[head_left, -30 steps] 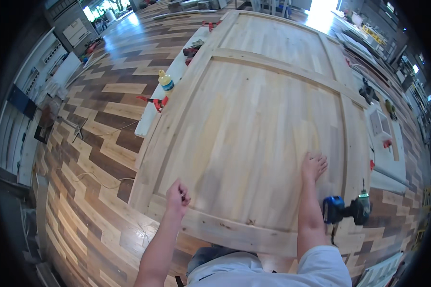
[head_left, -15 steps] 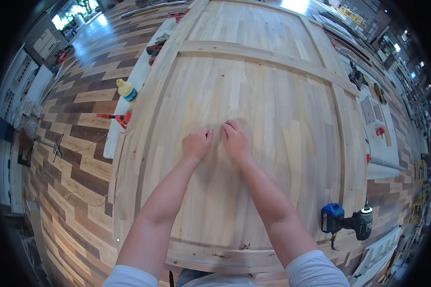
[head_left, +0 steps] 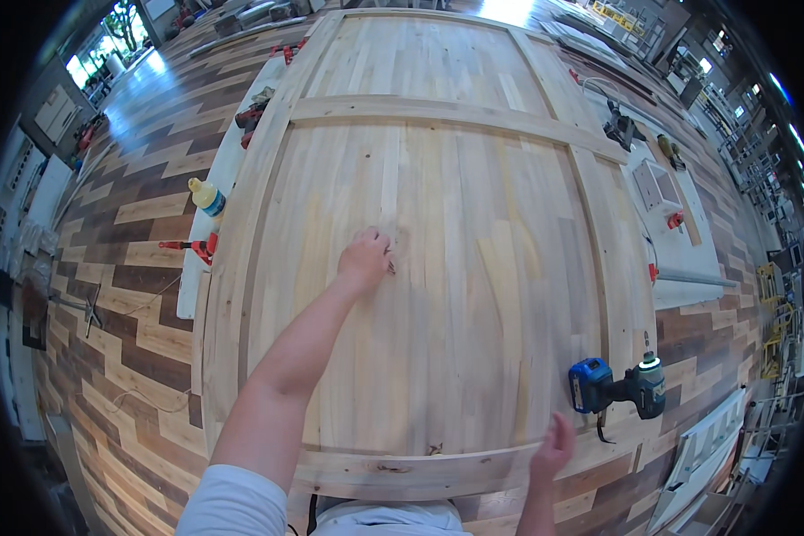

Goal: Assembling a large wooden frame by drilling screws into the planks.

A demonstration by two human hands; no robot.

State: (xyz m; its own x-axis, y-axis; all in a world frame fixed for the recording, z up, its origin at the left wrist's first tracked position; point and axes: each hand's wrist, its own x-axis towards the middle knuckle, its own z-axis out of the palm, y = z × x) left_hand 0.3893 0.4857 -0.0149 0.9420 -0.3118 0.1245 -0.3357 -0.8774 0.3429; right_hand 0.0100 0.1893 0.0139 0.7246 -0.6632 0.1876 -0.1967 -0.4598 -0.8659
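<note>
A large pale wood panel [head_left: 447, 313] with raised frame boards [head_left: 420, 109] lies in front of me. Over the middle of it my left hand [head_left: 364, 259] is closed, fingers curled. Small dark bits show at its fingertips, too small to make out. My right hand [head_left: 552, 451], slightly blurred, is at the near frame board with its fingers stretched out and apart, holding nothing. Just beyond it, a blue and black cordless driver [head_left: 618, 390] with a lit ring at its nose rests on the panel's near right corner, not touching the hand.
Left of the panel, a white board [head_left: 190, 286] carries a yellowish glue bottle [head_left: 207, 197] and a red clamp [head_left: 196, 247]. On the right, another white surface [head_left: 688, 268] holds a screwdriver [head_left: 671, 154], a white box [head_left: 656, 186] and a metal bar [head_left: 697, 280].
My right hand has left the panel's middle and drawn back toward the near right, near the driver. The left hand stays over the middle. The view has shifted slightly.
</note>
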